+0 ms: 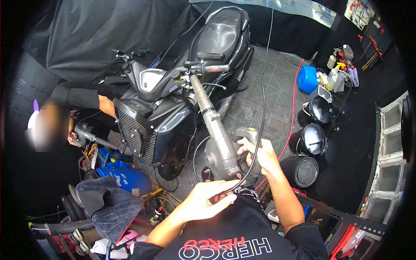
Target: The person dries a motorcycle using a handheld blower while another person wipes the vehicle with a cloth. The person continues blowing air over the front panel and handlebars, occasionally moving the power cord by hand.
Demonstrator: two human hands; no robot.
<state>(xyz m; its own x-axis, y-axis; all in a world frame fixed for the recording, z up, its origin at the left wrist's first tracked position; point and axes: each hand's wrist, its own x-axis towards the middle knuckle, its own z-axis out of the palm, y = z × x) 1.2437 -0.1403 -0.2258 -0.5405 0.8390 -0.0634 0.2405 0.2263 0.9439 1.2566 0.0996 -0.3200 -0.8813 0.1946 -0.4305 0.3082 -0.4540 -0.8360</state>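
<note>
My right hand [261, 157] is wrapped around the handle of a grey handheld air blower [220, 145]. Its long nozzle points away from me, the tip close to the handlebar grip [216, 68] of a black scooter [151, 115]. A black power cord [264, 86] hangs from above and runs down past my right hand to my left hand [211, 200]. Behind the blower body, the left thumb and fingers pinch this cord. The scooter stands on a grey grid mat, its front toward the lower left, with a wet-looking seat [218, 37].
At the left, another person's hand [73, 138] holds a second blower [93, 138] by the scooter's front. Black buckets [305, 171] and a blue jug [307, 79] line the right side. A red hose [294, 108] crosses the mat. A blue barrel [130, 178] and grey towel [113, 212] lie lower left.
</note>
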